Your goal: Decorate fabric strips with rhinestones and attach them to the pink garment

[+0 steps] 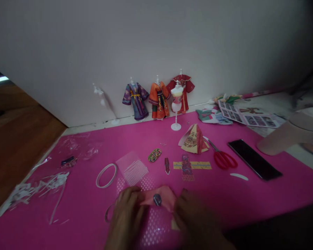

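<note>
A salmon-pink piece of doll clothing point(165, 194) with a dark round patch is stretched between my hands, low above the table. My left hand point(127, 211) pinches its left end. My right hand point(191, 213) is closed at its right edge, partly smeared by motion, and its fingertips are hard to make out. A small beige bit point(175, 224) shows by the right fingers. Under the cloth lies a clear sheet with a white diamond pattern point(151, 231). Just beyond are a sheet of small gems point(136, 172), a narrow dark red pointed strip point(167, 166) and a crossed patterned strip point(202, 165).
Red-handled scissors point(225, 159), a phone point(254, 159) and a pale cylinder point(279, 133) stand or lie right. Behind are a white mannequin point(176, 107), several dressed figures and a folded patterned skirt point(194, 140). A tape ring point(106, 175) and paper scraps point(41, 187) lie left.
</note>
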A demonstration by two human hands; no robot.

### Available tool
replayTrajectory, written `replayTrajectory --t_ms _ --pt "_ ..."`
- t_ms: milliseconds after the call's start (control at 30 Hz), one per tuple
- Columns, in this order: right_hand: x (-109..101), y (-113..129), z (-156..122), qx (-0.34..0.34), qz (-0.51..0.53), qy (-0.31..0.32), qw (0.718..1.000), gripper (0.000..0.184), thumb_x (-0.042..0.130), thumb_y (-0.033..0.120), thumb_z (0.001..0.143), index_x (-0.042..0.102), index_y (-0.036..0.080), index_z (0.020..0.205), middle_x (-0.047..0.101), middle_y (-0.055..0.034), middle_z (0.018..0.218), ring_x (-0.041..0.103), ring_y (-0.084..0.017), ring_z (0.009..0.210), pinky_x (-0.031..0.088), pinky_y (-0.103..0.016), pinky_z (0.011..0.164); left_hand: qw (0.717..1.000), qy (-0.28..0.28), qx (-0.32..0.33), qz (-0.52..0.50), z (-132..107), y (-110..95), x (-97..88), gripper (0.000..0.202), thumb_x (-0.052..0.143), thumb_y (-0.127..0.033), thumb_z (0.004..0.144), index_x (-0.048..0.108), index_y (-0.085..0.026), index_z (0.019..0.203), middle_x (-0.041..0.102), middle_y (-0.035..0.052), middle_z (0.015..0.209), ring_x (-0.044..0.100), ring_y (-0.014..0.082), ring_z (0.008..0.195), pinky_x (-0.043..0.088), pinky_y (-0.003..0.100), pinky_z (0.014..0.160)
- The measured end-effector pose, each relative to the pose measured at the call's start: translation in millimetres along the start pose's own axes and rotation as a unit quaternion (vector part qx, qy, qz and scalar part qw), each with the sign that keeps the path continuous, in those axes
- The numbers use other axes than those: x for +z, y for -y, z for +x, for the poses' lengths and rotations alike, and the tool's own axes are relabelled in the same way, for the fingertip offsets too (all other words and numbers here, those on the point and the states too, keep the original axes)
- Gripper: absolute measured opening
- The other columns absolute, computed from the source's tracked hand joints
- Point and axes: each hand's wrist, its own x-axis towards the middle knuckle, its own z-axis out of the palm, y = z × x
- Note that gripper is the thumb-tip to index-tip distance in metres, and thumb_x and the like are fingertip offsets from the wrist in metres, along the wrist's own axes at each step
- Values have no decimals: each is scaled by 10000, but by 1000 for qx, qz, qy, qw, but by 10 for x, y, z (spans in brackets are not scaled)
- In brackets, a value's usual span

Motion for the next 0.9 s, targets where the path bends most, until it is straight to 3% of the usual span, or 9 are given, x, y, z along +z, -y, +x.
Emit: replayTrajectory --t_ms 133,267,367,433,500,600,700,800,900 --pt "-246 -30 -48 32 173 3 984 105 588 159 819 565 207 728 631 -19 788 591 -170 736 441 -276 653 993 55 -47 -94 -53 -99 -233 199 545 -405 927 657 -264 843 693 29 1082 637 234 1019 523 362 851" --pt "-491 -68 40 71 281 60 955 189 504 254 930 571 212 758 628 19 709 585 -130 630 433 -213 534 973 114 -127 -158 -103 -184 -491 332 492 -503 935 628 -249 769 658 -22 722 631 174 687 506 248 618" --pt "-471 -116 307 60 246 34 967 211 531 249 917 595 198 723 638 19 664 597 -133 615 419 -222 537 970 112 -152 -152 15 -156 -444 363 491 -534 911 624 -237 752 657 -16 682 636 190 661 493 250 571" --pt "-416 -184 515 37 191 -1 981 187 525 234 919 647 197 782 671 11 691 619 -141 627 423 -238 559 976 104 -166 -97 117 -108 -320 308 489 -498 910 652 -240 866 711 4 776 677 223 747 520 300 658" --pt "-391 -292 657 32 163 -26 986 147 538 225 910 683 205 927 710 -19 837 649 -172 768 454 -274 675 984 55 -169 -5 166 -63 -181 292 484 -455 910 665 -242 993 735 43 927 686 267 852 530 382 743" --pt "-455 -480 630 37 118 -53 991 180 534 196 901 683 196 1002 695 -63 978 637 -206 890 450 -317 766 993 -33 -67 90 95 -43 -23 301 504 -427 910 681 -235 1060 682 92 1127 634 303 1007 510 465 842" --pt "-552 -566 382 24 83 -25 996 172 542 128 860 695 206 843 674 -34 838 621 -189 772 433 -298 690 989 -87 68 103 -44 -92 102 220 519 -339 931 677 -243 1050 689 74 1080 632 266 991 506 412 827" --pt "-559 -526 152 -29 63 48 996 235 539 90 864 708 247 907 683 -13 908 627 -171 814 436 -274 707 978 -54 185 75 -109 -196 265 173 555 -267 921 677 -259 1043 720 30 983 650 219 908 493 339 791" --pt "-473 -478 85 -37 40 97 994 272 517 97 907 694 274 1013 685 -13 1016 631 -176 918 448 -278 779 978 -18 199 66 -79 -328 431 172 574 -204 907 674 -252 1038 722 27 956 647 208 850 477 325 743"
